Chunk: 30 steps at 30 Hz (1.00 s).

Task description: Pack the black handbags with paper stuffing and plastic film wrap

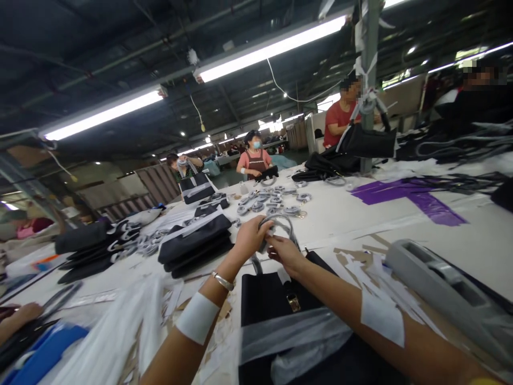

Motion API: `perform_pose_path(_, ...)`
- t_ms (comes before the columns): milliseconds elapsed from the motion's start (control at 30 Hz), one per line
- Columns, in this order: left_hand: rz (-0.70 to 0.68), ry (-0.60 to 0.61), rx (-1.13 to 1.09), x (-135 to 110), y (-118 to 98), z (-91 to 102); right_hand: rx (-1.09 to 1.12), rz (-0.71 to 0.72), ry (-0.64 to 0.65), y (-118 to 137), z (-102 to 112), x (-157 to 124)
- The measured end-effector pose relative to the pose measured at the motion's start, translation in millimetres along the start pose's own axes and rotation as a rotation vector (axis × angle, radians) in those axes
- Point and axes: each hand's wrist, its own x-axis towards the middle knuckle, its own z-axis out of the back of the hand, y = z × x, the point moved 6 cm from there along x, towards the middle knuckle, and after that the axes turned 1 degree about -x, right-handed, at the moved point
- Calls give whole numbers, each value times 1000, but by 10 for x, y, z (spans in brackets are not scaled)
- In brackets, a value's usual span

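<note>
A black bag (260, 299) lies on the table in front of me, with a gold clasp (294, 303) and a band of see-through wrapping (296, 334) across it. Above its top edge rises a looped handle (289, 224) covered in grey wrapping. My left hand (253, 234) is closed on the loop from the left, thumb and fingers pinching it. From the right, my right hand (286, 254) pinches the same handle lower down, close to the left fingertips. Its exact grip is partly hidden. White patches of wrapping material are around both my forearms.
Stacked black bags (196, 240) lie left of my hands. Coiled grey straps (274, 203) spread beyond. A grey tape dispenser (417, 267) stands at right, near paper scraps (360, 272). Purple plastic (401, 195) lies farther back. Another person's hand (20, 318) is at lower left; co-workers stand across the table.
</note>
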Motion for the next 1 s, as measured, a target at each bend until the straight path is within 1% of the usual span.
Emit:
perform_pose_path(67, 36, -10, 41, -81, -34, 13, 64, 62, 25, 31, -78, -44)
perform_pose_path(167, 72, -34, 75, -165, -67, 39, 144, 129, 97, 63, -161, -174)
perform_pose_path(233, 75, -50, 76, -212, -99, 57, 205, 182, 167, 101, -202, -282)
perform_pose_path(333, 43, -114, 58, -292, -178, 86, 280, 249, 249, 161, -233, -420)
perform_pose_path(400, 18, -162, 52, -350, -234, 94, 278, 258, 240, 172, -219, -462)
perform_pose_path(467, -5, -191, 33, -400, -277, 91, 263, 253, 191, 164, -177, -464)
perform_pose_path(533, -41, -194, -18, -436, -308, 87, 266, 250, 139, 155, -118, -445)
perform_pose_path(600, -95, -157, -61, -458, -330, 76, 279, 250, 96, 147, -49, -422)
perform_pose_path(700, -176, -44, -50, -484, -346, 36, 273, 249, 44, 133, 44, -415)
perform_pose_path(767, -191, 6, -17, -499, -340, 18, 264, 251, 43, 121, 64, -435)
perform_pose_path(800, -184, 12, -1, -504, -335, 16, 262, 256, 55, 114, 57, -452)
perform_pose_path(900, -143, -28, 42, -511, -334, 27, 267, 269, 99, 77, 5, -506)
perform_pose_path(1000, -154, -72, 100, -525, -377, 15, 275, 263, 119, 17, -39, -541)
